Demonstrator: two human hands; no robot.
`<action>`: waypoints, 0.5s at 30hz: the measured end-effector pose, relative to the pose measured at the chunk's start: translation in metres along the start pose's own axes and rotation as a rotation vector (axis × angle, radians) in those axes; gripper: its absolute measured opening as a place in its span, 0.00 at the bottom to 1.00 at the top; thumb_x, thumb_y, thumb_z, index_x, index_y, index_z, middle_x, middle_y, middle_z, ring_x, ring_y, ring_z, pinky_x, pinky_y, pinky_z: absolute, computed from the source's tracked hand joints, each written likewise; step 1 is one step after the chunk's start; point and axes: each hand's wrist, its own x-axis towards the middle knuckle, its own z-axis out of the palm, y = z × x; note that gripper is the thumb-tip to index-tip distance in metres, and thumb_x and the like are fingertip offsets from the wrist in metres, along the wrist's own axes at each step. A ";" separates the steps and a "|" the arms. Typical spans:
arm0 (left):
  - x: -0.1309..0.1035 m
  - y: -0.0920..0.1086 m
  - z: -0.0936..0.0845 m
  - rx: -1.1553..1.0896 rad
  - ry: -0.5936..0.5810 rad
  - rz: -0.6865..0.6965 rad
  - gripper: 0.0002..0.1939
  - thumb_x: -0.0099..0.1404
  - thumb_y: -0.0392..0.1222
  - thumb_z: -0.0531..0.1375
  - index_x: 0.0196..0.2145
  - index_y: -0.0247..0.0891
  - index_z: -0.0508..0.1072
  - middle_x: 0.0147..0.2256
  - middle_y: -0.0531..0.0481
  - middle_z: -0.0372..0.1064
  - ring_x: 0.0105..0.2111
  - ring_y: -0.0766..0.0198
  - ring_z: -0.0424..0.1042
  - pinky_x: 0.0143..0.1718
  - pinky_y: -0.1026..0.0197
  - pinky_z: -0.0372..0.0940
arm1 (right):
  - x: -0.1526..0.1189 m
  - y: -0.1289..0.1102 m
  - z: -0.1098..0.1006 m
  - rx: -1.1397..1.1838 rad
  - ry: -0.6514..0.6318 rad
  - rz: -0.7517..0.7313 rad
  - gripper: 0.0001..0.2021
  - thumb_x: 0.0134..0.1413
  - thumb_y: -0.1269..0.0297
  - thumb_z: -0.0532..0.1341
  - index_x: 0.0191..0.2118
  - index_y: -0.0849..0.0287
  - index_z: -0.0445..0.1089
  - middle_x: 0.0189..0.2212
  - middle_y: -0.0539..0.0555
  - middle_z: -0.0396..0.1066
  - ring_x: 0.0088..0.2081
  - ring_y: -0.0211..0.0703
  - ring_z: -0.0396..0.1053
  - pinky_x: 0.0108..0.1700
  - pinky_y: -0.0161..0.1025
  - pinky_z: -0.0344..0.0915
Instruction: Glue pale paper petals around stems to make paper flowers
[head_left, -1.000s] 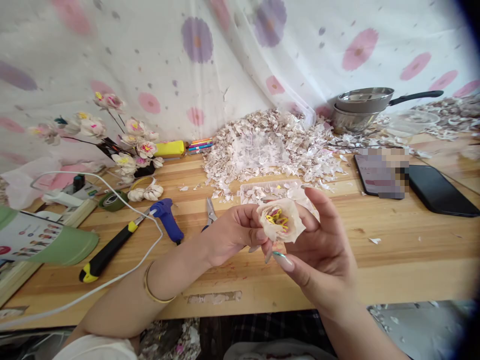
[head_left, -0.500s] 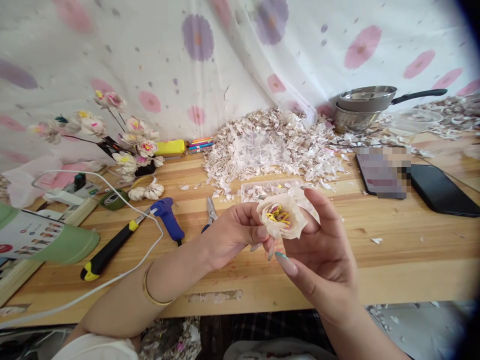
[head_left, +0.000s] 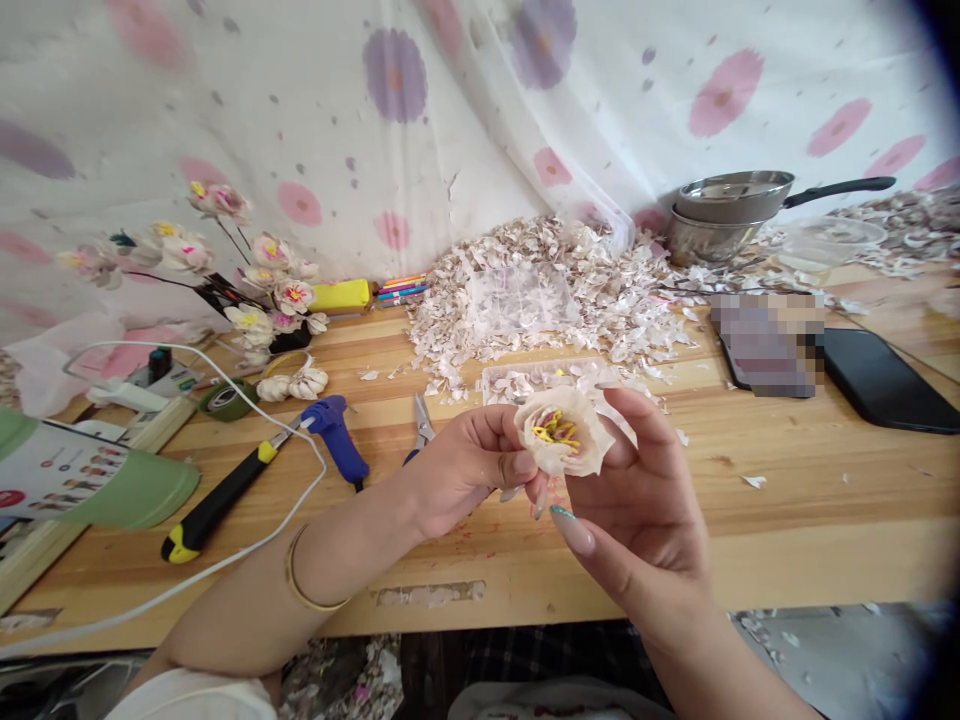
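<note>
A cream-coloured flower [head_left: 564, 434] with a yellow and purple centre is held above the wooden table, its open side facing up toward me. My left hand [head_left: 472, 460] pinches it at its lower left edge between thumb and fingers. Around its right side curves my right hand [head_left: 649, 500], thumb and fingers spread apart; the fingertips are beside or behind the petals, and contact there is hard to tell. Behind the flower lies a clear tray [head_left: 499, 385] with pale petals in it.
Scissors [head_left: 422, 420], a blue glue gun [head_left: 336, 436] and a black-yellow tool [head_left: 217, 505] lie left, with a white cable. A petal heap [head_left: 450, 310], pans [head_left: 720, 215] and two phones [head_left: 885, 378] are behind and right. Finished flowers [head_left: 262, 285] stand back left.
My right hand's fingers have shifted slightly around the petals, and the petals at the flower's right edge sit a little differently. My left hand keeps its pinch.
</note>
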 end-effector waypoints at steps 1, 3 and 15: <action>0.000 0.000 0.000 0.001 -0.012 -0.005 0.15 0.49 0.42 0.74 0.20 0.34 0.72 0.18 0.54 0.70 0.21 0.70 0.67 0.25 0.67 0.57 | -0.001 0.001 0.000 -0.012 0.000 0.002 0.29 0.56 0.73 0.62 0.61 0.46 0.58 0.50 0.52 0.69 0.47 0.41 0.70 0.54 0.44 0.69; 0.000 -0.001 -0.002 0.003 -0.034 -0.019 0.15 0.48 0.43 0.74 0.20 0.34 0.71 0.18 0.54 0.69 0.21 0.70 0.66 0.25 0.67 0.57 | -0.002 0.002 0.001 -0.023 0.003 0.002 0.30 0.56 0.72 0.62 0.62 0.45 0.56 0.52 0.53 0.68 0.48 0.42 0.69 0.53 0.44 0.70; 0.000 -0.003 -0.002 -0.036 -0.017 -0.009 0.15 0.46 0.43 0.75 0.20 0.34 0.73 0.18 0.54 0.71 0.19 0.71 0.66 0.22 0.68 0.59 | -0.006 0.000 0.004 -0.020 0.028 0.022 0.32 0.56 0.73 0.62 0.63 0.43 0.55 0.51 0.53 0.67 0.49 0.43 0.68 0.56 0.45 0.67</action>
